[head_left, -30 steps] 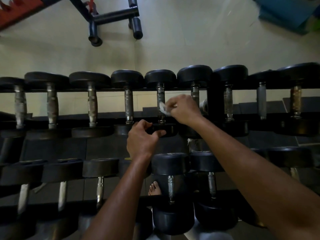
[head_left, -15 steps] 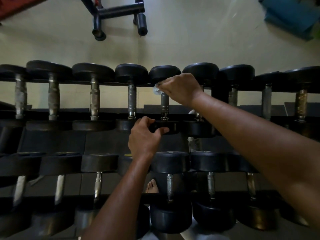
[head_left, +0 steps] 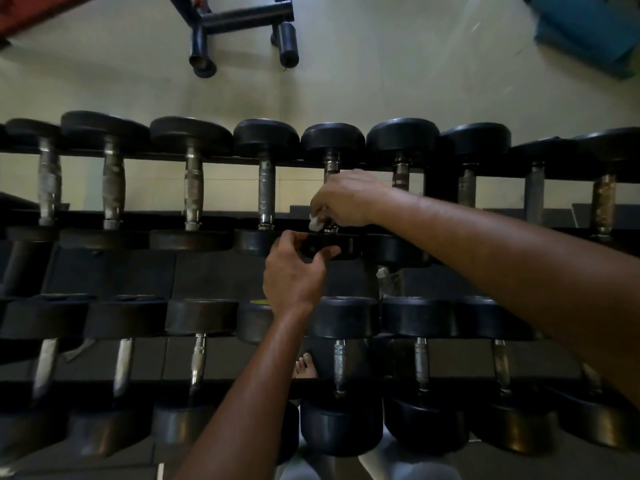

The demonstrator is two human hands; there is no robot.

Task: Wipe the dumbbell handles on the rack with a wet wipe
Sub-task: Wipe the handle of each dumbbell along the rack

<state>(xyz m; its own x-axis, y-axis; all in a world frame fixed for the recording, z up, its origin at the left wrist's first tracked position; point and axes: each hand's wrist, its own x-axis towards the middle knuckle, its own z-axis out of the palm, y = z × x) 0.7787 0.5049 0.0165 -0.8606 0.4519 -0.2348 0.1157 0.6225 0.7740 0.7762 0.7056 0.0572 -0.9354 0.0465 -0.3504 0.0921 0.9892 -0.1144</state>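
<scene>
A black rack (head_left: 214,216) carries two rows of dumbbells with black heads and worn metal handles. My right hand (head_left: 346,202) wraps a white wet wipe (head_left: 316,223) around the near end of one upper-row dumbbell handle (head_left: 332,166), covering most of it. My left hand (head_left: 294,271) grips the near head (head_left: 332,245) of that same dumbbell, thumb on its front edge. The handle to the left (head_left: 266,192) is bare.
A lower row of dumbbells (head_left: 343,320) lies beneath my forearms. A dark metal bench frame (head_left: 242,19) stands on the pale floor beyond the rack. A teal mat (head_left: 588,26) is at the far right. A bare foot (head_left: 304,367) shows under the rack.
My right hand slid with the wipe from the far end of the handle toward the near end. My left hand kept its grip on the near head.
</scene>
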